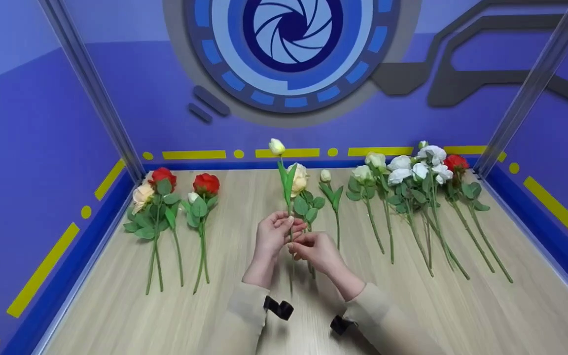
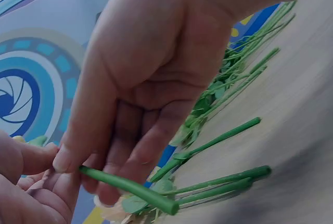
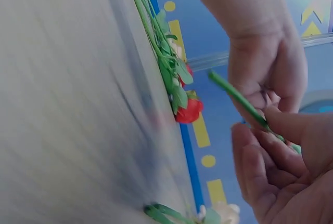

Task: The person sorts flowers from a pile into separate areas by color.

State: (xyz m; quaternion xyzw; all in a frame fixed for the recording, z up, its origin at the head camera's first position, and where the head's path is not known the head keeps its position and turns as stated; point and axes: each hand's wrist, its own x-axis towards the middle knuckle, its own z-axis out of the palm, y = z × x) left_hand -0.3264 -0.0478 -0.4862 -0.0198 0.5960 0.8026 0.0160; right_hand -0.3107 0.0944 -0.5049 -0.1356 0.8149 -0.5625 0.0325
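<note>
A white tulip (image 1: 277, 147) stands upright above the table, its green leaves spread below the bloom. My left hand (image 1: 271, 236) grips its stem just under the leaves, the thumb lying against it. Slightly lower, my right hand (image 1: 319, 251) pinches the same stem between thumb and index finger. The lower stem (image 2: 135, 188) sticks out beneath the right hand in the left wrist view. The right wrist view shows the stem (image 3: 234, 94) running into the fingers of both hands. Behind the hands lies a cream rose (image 1: 298, 181), its stem partly hidden.
A smaller white tulip (image 1: 325, 175) lies right of the cream rose. Red roses (image 1: 206, 184), a peach rose (image 1: 143, 196) and a white bud lie at the left. Pale roses (image 1: 363, 174), white flowers (image 1: 432, 155) and a red rose (image 1: 456, 162) lie at the right. Walls (image 1: 42, 162) enclose the table.
</note>
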